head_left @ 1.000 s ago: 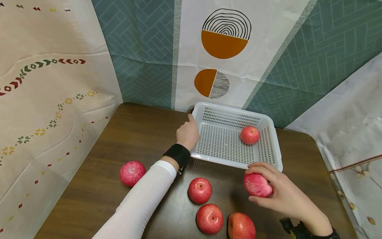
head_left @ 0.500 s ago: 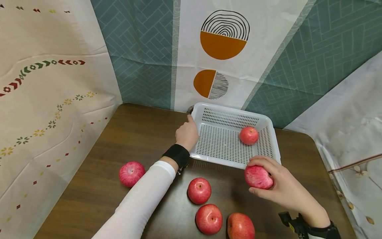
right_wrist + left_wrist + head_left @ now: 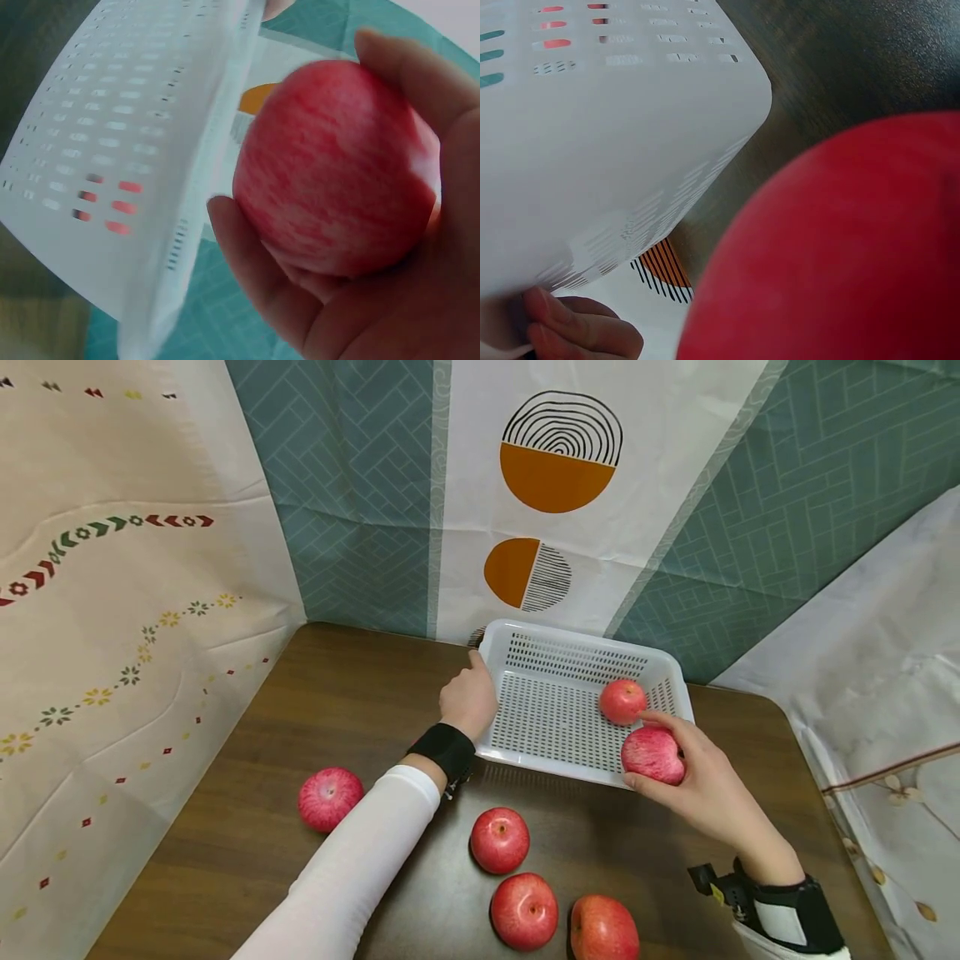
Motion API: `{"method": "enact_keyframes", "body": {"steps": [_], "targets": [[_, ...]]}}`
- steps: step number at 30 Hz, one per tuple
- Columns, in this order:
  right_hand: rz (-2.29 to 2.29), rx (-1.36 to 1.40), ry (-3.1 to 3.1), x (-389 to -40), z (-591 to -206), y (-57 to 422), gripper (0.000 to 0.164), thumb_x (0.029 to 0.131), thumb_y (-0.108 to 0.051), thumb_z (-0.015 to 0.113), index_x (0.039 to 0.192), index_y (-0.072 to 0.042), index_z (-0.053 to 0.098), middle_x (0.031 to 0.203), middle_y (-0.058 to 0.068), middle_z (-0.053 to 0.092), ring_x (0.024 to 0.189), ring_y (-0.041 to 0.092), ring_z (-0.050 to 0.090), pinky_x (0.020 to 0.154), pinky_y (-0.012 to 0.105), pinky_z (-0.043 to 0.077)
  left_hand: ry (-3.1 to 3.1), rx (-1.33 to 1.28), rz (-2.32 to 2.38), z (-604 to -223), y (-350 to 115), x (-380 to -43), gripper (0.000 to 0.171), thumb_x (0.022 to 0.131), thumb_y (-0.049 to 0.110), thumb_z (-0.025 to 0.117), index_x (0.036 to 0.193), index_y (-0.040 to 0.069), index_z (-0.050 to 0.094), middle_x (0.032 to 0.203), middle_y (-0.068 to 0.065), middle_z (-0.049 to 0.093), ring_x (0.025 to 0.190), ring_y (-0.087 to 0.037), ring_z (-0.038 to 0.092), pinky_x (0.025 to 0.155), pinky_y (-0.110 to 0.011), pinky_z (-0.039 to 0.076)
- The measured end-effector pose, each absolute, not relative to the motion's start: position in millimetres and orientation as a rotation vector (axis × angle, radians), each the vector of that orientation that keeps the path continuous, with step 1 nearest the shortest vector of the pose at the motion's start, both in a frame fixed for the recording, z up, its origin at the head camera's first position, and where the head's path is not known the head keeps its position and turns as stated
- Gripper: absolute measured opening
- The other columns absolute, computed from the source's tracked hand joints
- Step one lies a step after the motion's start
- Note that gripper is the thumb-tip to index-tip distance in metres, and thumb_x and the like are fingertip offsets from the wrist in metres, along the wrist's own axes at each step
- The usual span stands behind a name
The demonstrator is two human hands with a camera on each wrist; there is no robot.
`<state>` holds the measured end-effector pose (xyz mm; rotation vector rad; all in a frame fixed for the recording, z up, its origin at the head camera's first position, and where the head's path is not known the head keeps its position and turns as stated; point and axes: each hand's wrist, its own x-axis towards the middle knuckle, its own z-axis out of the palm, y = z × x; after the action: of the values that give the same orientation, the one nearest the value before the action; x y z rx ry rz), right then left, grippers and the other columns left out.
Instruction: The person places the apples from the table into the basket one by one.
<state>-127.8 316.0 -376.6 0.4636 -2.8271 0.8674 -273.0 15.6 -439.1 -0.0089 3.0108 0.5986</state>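
Note:
A white perforated plastic basket (image 3: pixel 555 714) stands at the back of the table with one red apple (image 3: pixel 623 702) inside, toward its right end. My left hand (image 3: pixel 468 697) grips the basket's left rim; in the left wrist view its fingers (image 3: pixel 585 326) curl at the rim's edge. Over the basket's front right corner, my right hand (image 3: pixel 701 777) holds a pink-red striped apple (image 3: pixel 652 755) between thumb and fingers. The right wrist view has this held apple (image 3: pixel 337 169) beside the basket wall (image 3: pixel 112 142).
On the wooden table (image 3: pixel 360 685), a striped apple (image 3: pixel 330 799) lies left of my left forearm. Three more apples, a rear one (image 3: pixel 500 840), a middle one (image 3: pixel 524 911) and a front one (image 3: pixel 604 929), lie before the basket. A patterned cloth (image 3: pixel 360 527) hangs behind.
My right hand has carried the striped apple forward and up, from in front of the basket to over its front right corner. The left hand stays on the rim.

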Motion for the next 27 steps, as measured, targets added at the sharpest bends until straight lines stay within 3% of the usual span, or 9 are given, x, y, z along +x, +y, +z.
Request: {"method": "enact_keyframes", "body": {"steps": [4,7,15,27], "targets": [[0.918,0.372,-2.873,-144.2,-384.5,320.1,0.090,0.084,-0.031,0.094,0.158,-0.013,0.045,0.141,0.017,0.058,0.117,0.037,0.062,0.087,0.055,0.059,3.007,-0.003,0.606,-438.3,17.0,-272.5,0.073,0.106,0.018,0.061,0.165,-0.006,0.024,0.097,-0.020,0.075,0.070,-0.031,0.073,0.063,-0.045,0.060],[0.934,0.347,-2.903,-156.3,-391.8,323.1,0.092,0.086,-0.031,0.092,0.160,-0.011,0.041,0.144,0.020,0.055,0.121,0.041,0.060,0.088,0.063,0.058,3.006,-0.005,0.608,-437.7,17.1,-272.0,0.073,0.106,0.018,0.060,0.165,-0.006,0.024,0.098,-0.020,0.075,0.073,-0.031,0.074,0.064,-0.045,0.061],[0.738,0.410,-3.046,-178.2,-412.1,327.9,0.077,0.086,-0.037,0.091,0.148,-0.010,0.054,0.140,0.023,0.051,0.117,0.042,0.059,0.087,0.062,0.059,2.995,-0.029,0.629,-438.2,16.3,-270.6,0.074,0.106,0.019,0.062,0.165,-0.005,0.024,0.100,-0.020,0.074,0.073,-0.032,0.073,0.065,-0.046,0.061],[0.674,0.510,-3.100,-194.3,-425.3,333.7,0.069,0.083,-0.040,0.092,0.140,-0.013,0.063,0.142,0.021,0.054,0.124,0.042,0.056,0.089,0.061,0.059,3.011,-0.018,0.636,-437.9,17.0,-272.8,0.073,0.105,0.019,0.062,0.164,-0.005,0.026,0.104,-0.021,0.074,0.078,-0.034,0.074,0.068,-0.048,0.062]]}}
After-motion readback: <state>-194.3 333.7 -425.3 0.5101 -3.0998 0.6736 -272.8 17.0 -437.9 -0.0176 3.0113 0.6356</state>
